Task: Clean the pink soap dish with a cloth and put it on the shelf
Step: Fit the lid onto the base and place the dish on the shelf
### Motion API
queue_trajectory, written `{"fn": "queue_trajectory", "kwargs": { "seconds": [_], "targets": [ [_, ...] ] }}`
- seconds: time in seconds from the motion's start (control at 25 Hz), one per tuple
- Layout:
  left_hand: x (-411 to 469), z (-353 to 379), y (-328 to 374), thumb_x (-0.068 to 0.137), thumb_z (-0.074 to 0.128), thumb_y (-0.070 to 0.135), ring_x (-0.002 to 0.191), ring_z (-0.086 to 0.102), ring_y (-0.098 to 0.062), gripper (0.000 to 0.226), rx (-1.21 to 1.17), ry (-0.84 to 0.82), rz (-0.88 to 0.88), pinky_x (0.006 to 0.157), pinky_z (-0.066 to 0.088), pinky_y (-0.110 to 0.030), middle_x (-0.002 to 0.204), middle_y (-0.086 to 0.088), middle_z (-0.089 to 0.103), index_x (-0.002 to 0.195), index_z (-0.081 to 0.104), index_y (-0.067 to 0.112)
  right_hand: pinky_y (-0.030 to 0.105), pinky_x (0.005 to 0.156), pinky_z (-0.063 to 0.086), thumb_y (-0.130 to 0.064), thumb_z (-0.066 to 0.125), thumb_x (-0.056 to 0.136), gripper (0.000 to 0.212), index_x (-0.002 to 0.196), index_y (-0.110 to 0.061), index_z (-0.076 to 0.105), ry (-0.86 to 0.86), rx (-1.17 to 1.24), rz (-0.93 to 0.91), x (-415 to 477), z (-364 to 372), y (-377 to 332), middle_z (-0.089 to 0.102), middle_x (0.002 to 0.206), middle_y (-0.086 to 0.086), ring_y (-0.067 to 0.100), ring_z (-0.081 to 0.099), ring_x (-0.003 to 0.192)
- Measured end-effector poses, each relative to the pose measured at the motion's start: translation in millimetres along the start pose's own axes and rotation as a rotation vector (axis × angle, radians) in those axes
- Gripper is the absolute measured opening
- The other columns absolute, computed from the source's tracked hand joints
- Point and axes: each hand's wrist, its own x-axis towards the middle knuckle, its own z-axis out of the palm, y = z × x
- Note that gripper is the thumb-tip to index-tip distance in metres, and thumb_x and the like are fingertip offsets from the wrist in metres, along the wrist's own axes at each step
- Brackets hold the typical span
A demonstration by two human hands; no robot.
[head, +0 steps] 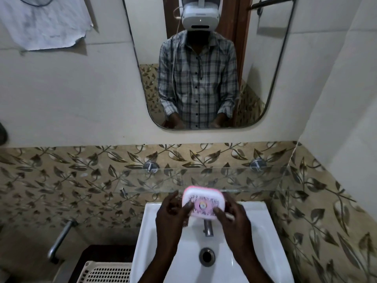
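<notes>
Head view: our left hand [173, 218] and right hand [234, 220] pinch the pink soap dish [203, 202] between them, over the sink [265, 231], just beneath the glass shelf [234, 178].

Basket [106, 272] cropped (tap [208, 227] half hidden)

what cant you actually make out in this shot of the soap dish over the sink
- Head view: no cloth shows; whether one sits behind the left hand or right hand is hidden.
- The pink soap dish: its underside faces away, and its lid print is too blurred to read.
- The tap: its top is covered by the dish.
- The basket: cut off by the bottom edge.
</notes>
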Motion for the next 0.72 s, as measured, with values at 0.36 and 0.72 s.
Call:
{"fn": "queue_trajectory", "kwargs": {
  "seconds": [0.36,0.72],
  "targets": [
    [78,46,67,0.080,0.077,0.037,0.077,0.072,-0.020,0.034,0.403,0.105,0.120,0.067,0.049,-0.025,0.087,-0.012,0.080,0.097,0.081,0.008,0.034,0.063,0.049,-0.031,0.075,0.081,0.027,0.090,-0.006,0.077,0.043,-0.326,-0.082,93,16,-73,0.075,0.078,0.013,0.028,0.068,0.072],
    [94,57,60,0.082,0.077,0.040,0.091,0.069,-0.036,0.045,0.542,0.111,0.079,0.070,0.044,-0.030,0.091,-0.026,0.075,0.086,0.078,-0.005,0.035,0.063,0.047,-0.033,0.074,0.081,0.032,0.081,-0.001,0.076,0.074,-0.384,-0.065,108,24,-57,0.072,0.074,0.019,0.034,0.066,0.073]
  ]
}}
